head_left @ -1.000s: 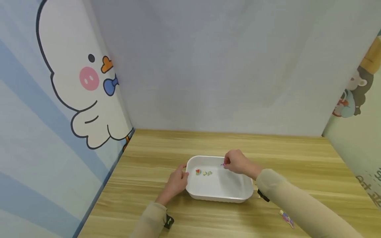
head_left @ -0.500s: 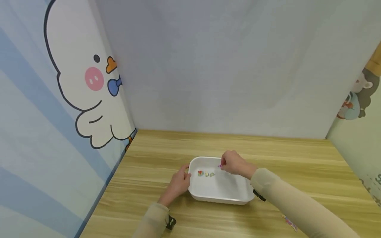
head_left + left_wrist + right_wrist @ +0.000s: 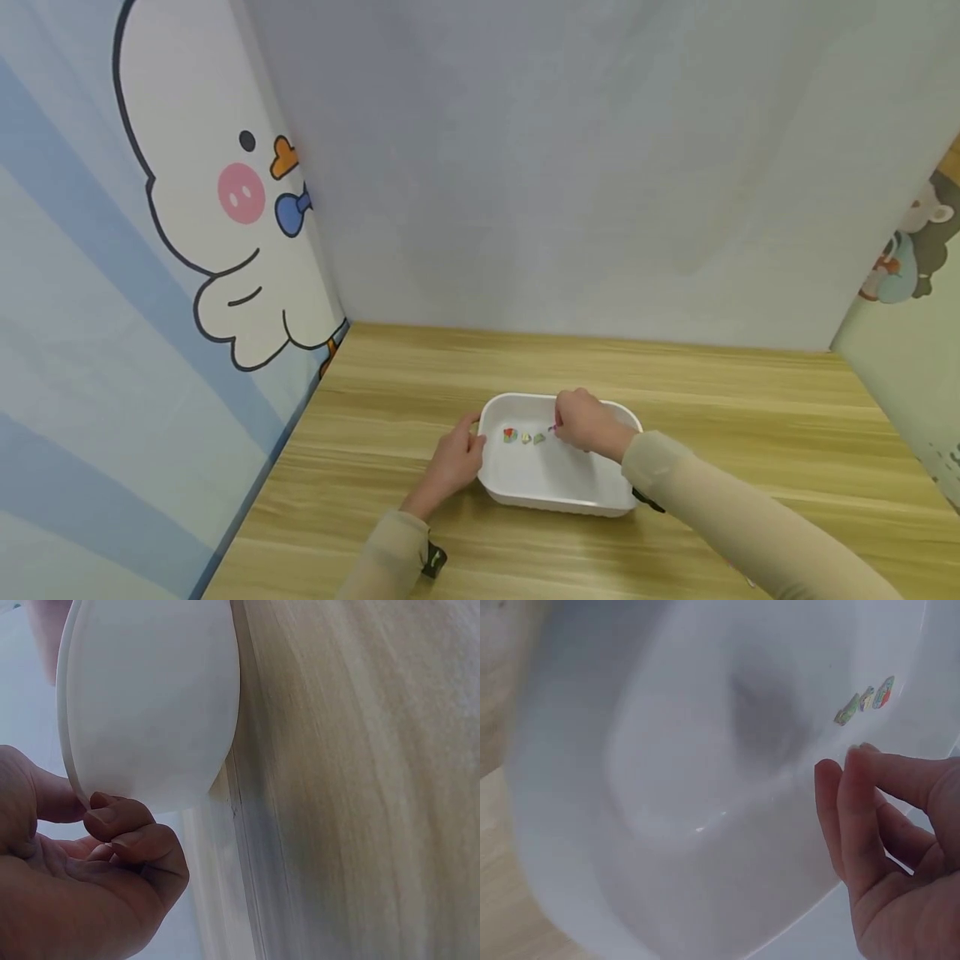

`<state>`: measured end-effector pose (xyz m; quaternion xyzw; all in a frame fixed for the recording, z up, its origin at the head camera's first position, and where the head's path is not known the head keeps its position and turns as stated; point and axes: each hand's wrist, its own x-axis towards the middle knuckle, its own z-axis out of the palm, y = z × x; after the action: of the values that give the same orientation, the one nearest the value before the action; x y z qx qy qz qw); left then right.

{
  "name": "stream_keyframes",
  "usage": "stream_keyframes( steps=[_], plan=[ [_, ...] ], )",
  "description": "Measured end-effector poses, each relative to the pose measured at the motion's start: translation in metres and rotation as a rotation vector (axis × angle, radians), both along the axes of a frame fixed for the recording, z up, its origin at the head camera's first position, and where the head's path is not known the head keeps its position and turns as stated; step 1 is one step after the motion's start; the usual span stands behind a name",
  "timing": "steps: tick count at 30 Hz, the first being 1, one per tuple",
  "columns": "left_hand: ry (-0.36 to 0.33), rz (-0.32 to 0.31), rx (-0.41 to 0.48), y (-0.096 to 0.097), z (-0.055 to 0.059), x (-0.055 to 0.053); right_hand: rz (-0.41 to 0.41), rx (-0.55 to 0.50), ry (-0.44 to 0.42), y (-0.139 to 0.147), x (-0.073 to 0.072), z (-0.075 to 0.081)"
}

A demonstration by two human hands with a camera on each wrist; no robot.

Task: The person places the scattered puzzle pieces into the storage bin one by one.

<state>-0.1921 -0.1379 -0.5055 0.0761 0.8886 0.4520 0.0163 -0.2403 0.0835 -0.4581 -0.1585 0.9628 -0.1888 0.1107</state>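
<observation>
A white rectangular tray (image 3: pixel 555 487) stands on the wooden table. My left hand (image 3: pixel 455 457) pinches its left rim; in the left wrist view the thumb and curled fingers (image 3: pixel 124 821) meet over the edge. Inside, three small flat sticker-like pieces lie in a row: a red and green one (image 3: pixel 510 435), a pale yellow one (image 3: pixel 526 437) and a green one (image 3: pixel 539 438). To their right, low over the tray floor, my right hand (image 3: pixel 588 421) pinches a small purple piece (image 3: pixel 552 428). In the right wrist view the fingertips (image 3: pixel 855 757) hide that piece.
The wooden table (image 3: pixel 405 367) reaches back to a pale curtain (image 3: pixel 570 167). A cartoon-printed cloth (image 3: pixel 262 292) borders the left side. Under the right sleeve (image 3: pixel 735 508), the tip of a colourful flat thing (image 3: pixel 741 575) shows on the table.
My right hand has moved left and down into the tray with the purple piece, nearer the row. The left hand keeps its hold on the rim. The head view has shifted slightly.
</observation>
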Motion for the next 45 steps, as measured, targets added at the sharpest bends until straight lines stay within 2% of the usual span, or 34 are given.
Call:
stream_keyframes(
  steps=[5,14,23,30,34,45],
  plan=[
    [0.001,-0.010,0.004,0.000,0.001,0.002,-0.010,0.006,0.018,-0.001,0.002,-0.004],
    [-0.007,-0.022,0.004,0.001,0.004,0.004,0.032,0.118,0.088,-0.003,0.003,-0.011],
    [-0.005,-0.026,-0.004,0.001,0.006,0.007,0.037,0.184,0.056,-0.004,0.002,-0.020],
    [-0.040,-0.034,0.001,0.001,0.008,0.008,0.033,0.178,0.078,-0.001,0.004,-0.026],
    [-0.045,-0.037,0.004,0.001,0.009,0.008,0.020,0.168,0.057,0.001,0.006,-0.021],
    [-0.068,-0.022,0.021,-0.005,0.009,0.004,0.021,0.171,0.040,-0.003,0.008,0.007]
  ],
)
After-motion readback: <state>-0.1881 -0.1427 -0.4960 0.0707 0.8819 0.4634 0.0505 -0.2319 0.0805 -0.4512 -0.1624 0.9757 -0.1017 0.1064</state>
